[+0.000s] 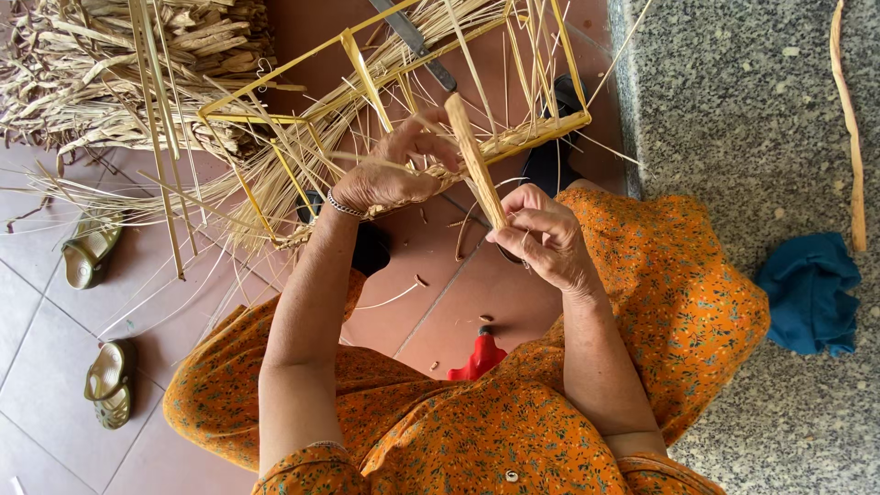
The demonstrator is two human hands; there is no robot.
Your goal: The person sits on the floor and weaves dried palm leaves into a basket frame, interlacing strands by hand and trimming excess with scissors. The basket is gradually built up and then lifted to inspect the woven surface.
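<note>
My left hand (390,170) grips the woven lower edge of a yellow wire frame (403,69) threaded with pale straw strands (275,174). A silver bracelet sits on that wrist. My right hand (545,234) is closed around the lower end of a flat wooden stick (472,151). The stick's upper end rests against the woven straw edge beside my left fingers. Both arms reach out from orange flowered sleeves.
A heap of dried straw (119,64) lies at the upper left. Two sandals (92,252) (110,380) rest on the tiled floor at left. A red object (478,357) sits between my knees. A blue cloth (811,289) and a long stick (852,128) lie on the speckled stone at right.
</note>
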